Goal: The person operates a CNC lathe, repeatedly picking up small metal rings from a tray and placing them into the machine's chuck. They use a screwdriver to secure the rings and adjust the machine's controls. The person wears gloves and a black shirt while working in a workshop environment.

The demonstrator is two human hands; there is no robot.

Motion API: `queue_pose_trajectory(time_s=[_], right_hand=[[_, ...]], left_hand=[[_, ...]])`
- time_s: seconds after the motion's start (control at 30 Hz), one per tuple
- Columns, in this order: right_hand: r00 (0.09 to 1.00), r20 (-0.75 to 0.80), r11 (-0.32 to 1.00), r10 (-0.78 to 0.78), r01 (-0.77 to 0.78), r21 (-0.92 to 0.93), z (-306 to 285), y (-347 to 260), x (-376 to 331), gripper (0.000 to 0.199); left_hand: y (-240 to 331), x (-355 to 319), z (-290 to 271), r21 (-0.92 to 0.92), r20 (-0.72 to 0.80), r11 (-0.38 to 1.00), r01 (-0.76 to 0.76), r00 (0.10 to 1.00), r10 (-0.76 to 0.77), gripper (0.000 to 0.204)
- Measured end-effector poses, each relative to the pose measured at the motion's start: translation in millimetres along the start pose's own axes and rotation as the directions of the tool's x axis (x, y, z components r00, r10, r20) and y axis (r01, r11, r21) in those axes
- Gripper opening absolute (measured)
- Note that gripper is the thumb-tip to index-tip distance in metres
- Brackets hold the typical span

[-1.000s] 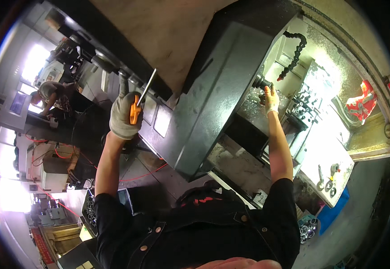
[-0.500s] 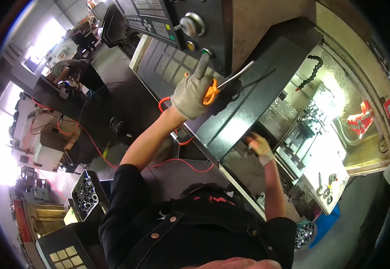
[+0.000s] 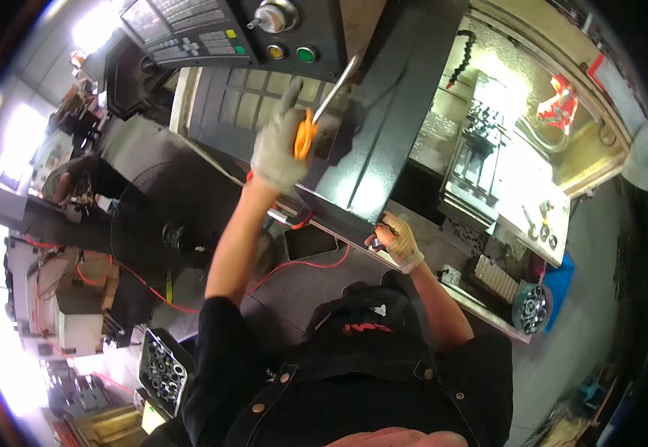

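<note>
At upper centre of the frame, the gloved left hand [image 3: 279,153] is gripping an orange-handled screwdriver [image 3: 316,112] beneath the control panel [image 3: 212,33], while the right hand [image 3: 395,240] is clasping the dark machine door's [image 3: 387,119] lower edge.

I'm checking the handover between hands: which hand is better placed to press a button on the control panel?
Left: the left hand is raised just below the control panel, though holding an orange-handled tool; the right hand is low at the door edge.

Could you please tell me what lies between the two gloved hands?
In the head view, the machine's dark sliding door panel spans between the left hand and right hand.
</note>
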State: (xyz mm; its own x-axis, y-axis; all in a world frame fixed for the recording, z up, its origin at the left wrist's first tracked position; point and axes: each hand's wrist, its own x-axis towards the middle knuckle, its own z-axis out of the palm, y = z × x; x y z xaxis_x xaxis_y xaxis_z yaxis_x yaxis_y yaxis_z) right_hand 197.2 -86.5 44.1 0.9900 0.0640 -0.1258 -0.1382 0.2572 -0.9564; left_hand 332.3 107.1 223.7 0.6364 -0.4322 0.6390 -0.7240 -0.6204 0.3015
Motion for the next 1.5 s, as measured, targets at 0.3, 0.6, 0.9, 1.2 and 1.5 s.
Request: queue_pose_trajectory(time_s=[0.3, 0.6, 0.9, 1.2, 1.5], right_hand=[[0.978, -0.202, 0.997, -0.058, 0.068, 0.044, -24, -1, -65, 0.034], [0.892, -0.453, 0.817, -0.001, 0.262, 0.514, -74, 11, -143, 0.033], [0.769, -0.579, 0.33, 0.271, 0.491, 0.806, -141, 123, -305, 0.021], [0.604, -0.6, 0.475, 0.524, 0.378, 0.795, -178, 177, -385, 0.014], [0.137, -0.98, 0.77, 0.145, 0.607, 0.199, -355, 109, -389, 0.026]], left_hand=[[28, -179, 32, -0.48, 0.189, 0.854, 0.203, 0.974, -0.125, 0.05], [146, -270, 120, -0.656, 0.609, 0.695, 0.293, 0.75, 0.259, 0.043], [244, -288, 162, -0.272, 0.962, 0.958, 0.092, 0.045, 0.269, 0.035], [289, -332, 167, -0.2, 0.979, 0.968, 0.152, 0.058, 0.193, 0.036], [310, -357, 163, -0.414, 0.89, 0.873, 0.258, 0.315, 0.329, 0.038]])
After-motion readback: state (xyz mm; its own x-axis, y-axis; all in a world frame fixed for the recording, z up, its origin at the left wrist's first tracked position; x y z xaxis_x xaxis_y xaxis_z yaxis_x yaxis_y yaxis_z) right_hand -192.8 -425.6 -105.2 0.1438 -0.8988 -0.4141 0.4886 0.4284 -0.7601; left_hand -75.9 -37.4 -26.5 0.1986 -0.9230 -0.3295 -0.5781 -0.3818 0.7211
